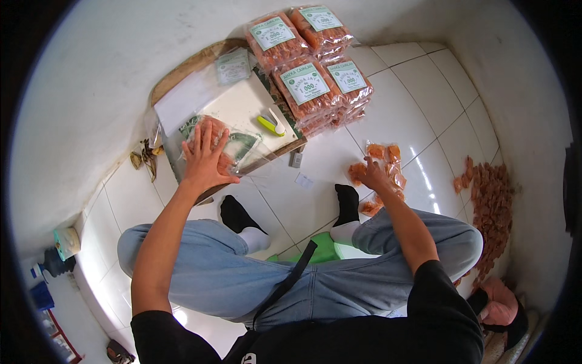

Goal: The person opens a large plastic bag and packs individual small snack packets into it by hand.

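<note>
My left hand (pixel 204 159) rests spread on a clear plastic bag (pixel 243 157) lying on the low white-topped table (pixel 223 109). Orange snack packets (pixel 223 164) show inside that bag, between and beside my fingers. My right hand (pixel 375 175) reaches down to the floor, its fingers at a small orange snack packet (pixel 356 172); whether they grip it I cannot tell. Several similar packets (pixel 393 154) lie in a loose group beside that hand. A lime-green and white stapler (pixel 271 125) sits on the table, to the right of the bag.
Stacked bags of orange snacks (pixel 304 86) with printed labels stand beyond the table's right side. Loose labels in plastic (pixel 233 66) lie at its far end. A grey staple box (pixel 296 159) is on the tiled floor. A large heap of packets (pixel 491 214) lies by the right wall.
</note>
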{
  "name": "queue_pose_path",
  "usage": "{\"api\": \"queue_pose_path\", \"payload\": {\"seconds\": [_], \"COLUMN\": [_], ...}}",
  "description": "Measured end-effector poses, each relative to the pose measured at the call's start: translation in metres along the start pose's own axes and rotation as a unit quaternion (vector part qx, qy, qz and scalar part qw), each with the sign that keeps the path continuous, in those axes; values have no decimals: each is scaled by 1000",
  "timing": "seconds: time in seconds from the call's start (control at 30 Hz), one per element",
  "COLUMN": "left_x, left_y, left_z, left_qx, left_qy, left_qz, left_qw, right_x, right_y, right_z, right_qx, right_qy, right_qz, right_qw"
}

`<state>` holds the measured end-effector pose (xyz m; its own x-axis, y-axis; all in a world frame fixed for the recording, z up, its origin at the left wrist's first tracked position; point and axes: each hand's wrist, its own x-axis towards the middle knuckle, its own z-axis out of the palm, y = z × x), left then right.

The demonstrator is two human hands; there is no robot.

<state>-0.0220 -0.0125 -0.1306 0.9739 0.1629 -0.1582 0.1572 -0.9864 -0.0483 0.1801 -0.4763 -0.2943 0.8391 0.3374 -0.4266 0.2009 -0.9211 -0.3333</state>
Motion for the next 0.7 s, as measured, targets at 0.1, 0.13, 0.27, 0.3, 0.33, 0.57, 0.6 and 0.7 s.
{"api": "queue_pose_path", "payload": {"seconds": [0.1, 0.13, 0.27, 0.3, 0.33, 0.57, 0.6, 0.7], "left_x": [-1, -1, 3, 2, 2, -4, -4, 0], "left_y": [-1, -1, 3, 2, 2, -2, -2, 1], "left_z": [-1, -2, -2, -1, -1, -2, -2, -2], "left_qx": [-4, -4, -8, -7, -9, -14, -15, -22], "left_qy": [-4, -6, -7, -8, -4, 8, 8, 6], "left_qz": [-1, -4, -1, -2, -1, 2, 1, 1], "left_qw": [1000, 1000, 1000, 1000, 1000, 1000, 1000, 1000], "right_x": [-7, -7, 6, 9, 12, 28, 29, 31], "right_y": [-8, -11, 0, -1, -1, -21, -25, -18], "right_z": [5, 3, 5, 4, 2, -40, -44, -54], "right_qx": [0, 25, 125, 125, 118, 188, 256, 422], "right_qy": [12, 9, 83, 82, 115, 88, 63, 33], "right_qz": [-51, -77, -149, -150, -116, -99, -71, -96], "right_qw": [999, 997, 977, 977, 979, 973, 962, 901]}}
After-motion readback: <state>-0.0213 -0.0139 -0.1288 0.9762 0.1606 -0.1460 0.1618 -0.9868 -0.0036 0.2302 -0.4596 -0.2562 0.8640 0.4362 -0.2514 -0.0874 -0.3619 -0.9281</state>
